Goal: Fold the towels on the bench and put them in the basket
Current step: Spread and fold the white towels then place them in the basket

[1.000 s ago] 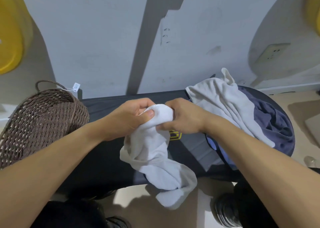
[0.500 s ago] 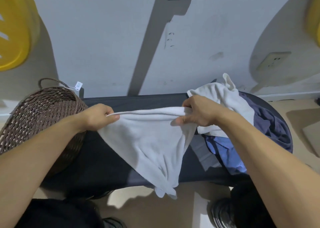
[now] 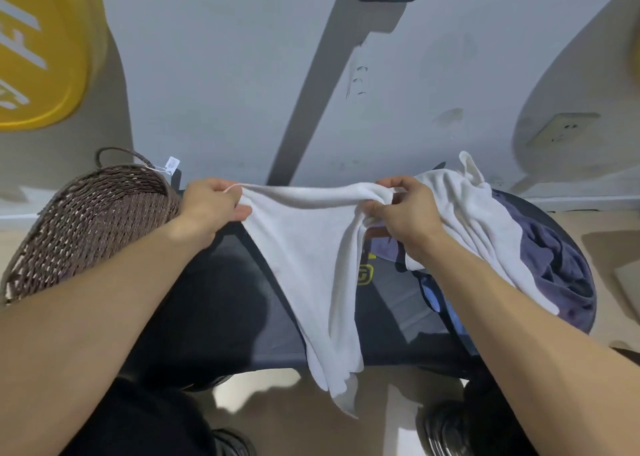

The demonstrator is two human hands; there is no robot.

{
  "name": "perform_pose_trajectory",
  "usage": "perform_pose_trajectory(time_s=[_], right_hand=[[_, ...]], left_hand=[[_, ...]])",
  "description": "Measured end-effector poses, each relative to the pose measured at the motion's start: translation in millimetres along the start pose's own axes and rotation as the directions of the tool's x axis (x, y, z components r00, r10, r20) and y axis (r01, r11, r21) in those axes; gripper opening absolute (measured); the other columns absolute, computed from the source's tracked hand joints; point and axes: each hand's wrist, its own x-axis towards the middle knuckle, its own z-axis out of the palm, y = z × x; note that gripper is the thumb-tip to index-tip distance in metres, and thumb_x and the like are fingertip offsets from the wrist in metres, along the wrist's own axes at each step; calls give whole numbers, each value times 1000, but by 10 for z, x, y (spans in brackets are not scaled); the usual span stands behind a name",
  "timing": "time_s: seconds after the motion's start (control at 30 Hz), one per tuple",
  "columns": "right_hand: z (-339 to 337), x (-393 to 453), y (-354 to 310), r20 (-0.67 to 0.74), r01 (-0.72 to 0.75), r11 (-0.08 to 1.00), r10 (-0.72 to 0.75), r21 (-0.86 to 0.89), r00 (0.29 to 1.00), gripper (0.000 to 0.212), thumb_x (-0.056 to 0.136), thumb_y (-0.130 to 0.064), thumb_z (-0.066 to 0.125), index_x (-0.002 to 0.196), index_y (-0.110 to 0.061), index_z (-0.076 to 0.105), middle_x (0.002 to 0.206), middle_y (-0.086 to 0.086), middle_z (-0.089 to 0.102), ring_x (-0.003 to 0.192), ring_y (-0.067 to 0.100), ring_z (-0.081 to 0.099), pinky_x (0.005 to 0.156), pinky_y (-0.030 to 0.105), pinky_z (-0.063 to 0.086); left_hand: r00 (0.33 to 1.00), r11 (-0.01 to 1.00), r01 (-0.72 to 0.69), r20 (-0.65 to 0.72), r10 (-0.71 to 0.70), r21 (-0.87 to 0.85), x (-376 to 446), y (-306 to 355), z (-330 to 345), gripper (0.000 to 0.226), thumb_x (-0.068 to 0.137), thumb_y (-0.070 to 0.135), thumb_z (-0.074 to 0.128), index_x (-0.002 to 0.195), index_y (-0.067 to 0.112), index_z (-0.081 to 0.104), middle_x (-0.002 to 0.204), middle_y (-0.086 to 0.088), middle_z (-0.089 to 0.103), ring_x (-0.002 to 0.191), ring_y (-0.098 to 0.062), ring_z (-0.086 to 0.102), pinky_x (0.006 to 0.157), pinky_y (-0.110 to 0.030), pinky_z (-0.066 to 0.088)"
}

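**One towel up, a heap waiting**

Two hands hold one white towel (image 3: 311, 247) stretched above the black bench (image 3: 214, 299): the left hand (image 3: 211, 206) pinches one top corner, the right hand (image 3: 405, 209) grips the other, both closed on cloth. Just left of the left hand sits one wicker basket (image 3: 90, 220). Right of the right hand lie another white towel (image 3: 474, 213) and a dark blue one (image 3: 550, 265)

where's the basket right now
In the head view the brown woven basket sits on the left end of the dark bench, just beside the left hand.
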Motion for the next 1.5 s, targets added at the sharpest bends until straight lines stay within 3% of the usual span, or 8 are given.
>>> perform_pose_trajectory(time_s=[0.27,0.37,0.47,0.57,0.97,1.2,1.37,1.5], right_hand=[[169,14,43,105,153,986,-145,-68,984,44,86,3,67,127,-10,56,99,-1,62,84,8,64,82,24,57],[162,-15,135,169,146,889,-79,-433,982,44,83,-9,73,125,-16,58,109,-3,58,98,14,61,83,26,50],[141,-48,221,214,-13,752,204,-660,955,34,82,-17,75,114,-16,62,105,4,66,93,24,68,82,32,57],[150,-162,363,213,-49,506,448,-861,868,40,91,-25,67,126,-8,56,119,12,64,105,30,66,84,33,55],[293,-468,845,249,-255,639,589,-726,768,27,90,-16,56,109,2,60,103,21,67,93,37,71,79,48,61],[139,-303,682,178,-298,819,429,-490,886,10,77,-5,72,83,-1,65,80,16,65,66,29,65,63,46,62],[-39,-86,610,55,-115,652,234,-749,971,33,73,-31,82,86,-9,61,84,7,62,71,24,59,48,24,41],[56,-134,607,54,-24,326,228,-945,972,62,77,-34,80,123,-10,48,113,7,48,103,27,56,73,30,39]], left_hand=[[910,852,-362,340,236,378,-57,-128,253,62,87,9,63,144,26,45,141,-4,52,105,-20,64,89,-27,49],[900,838,-372,377,220,399,-186,-147,353,47,88,15,61,133,23,49,125,-7,59,61,-14,67,57,-27,55],[906,636,-312,423,-26,706,-364,-208,460,19,87,27,52,94,12,61,68,-6,72,42,-18,63,45,-23,49],[804,351,-266,407,-433,898,-595,-348,453,41,93,42,50,90,4,62,71,-5,74,52,-19,71,49,-24,54],[816,723,66,380,-436,687,-933,-785,640,15,88,9,59,95,-3,64,90,-20,72,78,-31,74,62,-33,61],[931,873,136,242,-275,469,-600,-618,349,9,83,6,65,81,-2,64,70,-18,66,54,-26,65,49,-30,53],[962,825,91,165,-218,557,-452,-667,52,29,81,25,76,85,-4,73,69,-15,64,58,-25,56,53,-29,49],[875,760,208,229,-426,616,-588,-840,-5,38,83,36,76,96,2,69,86,-12,72,62,-22,64,54,-29,54]])
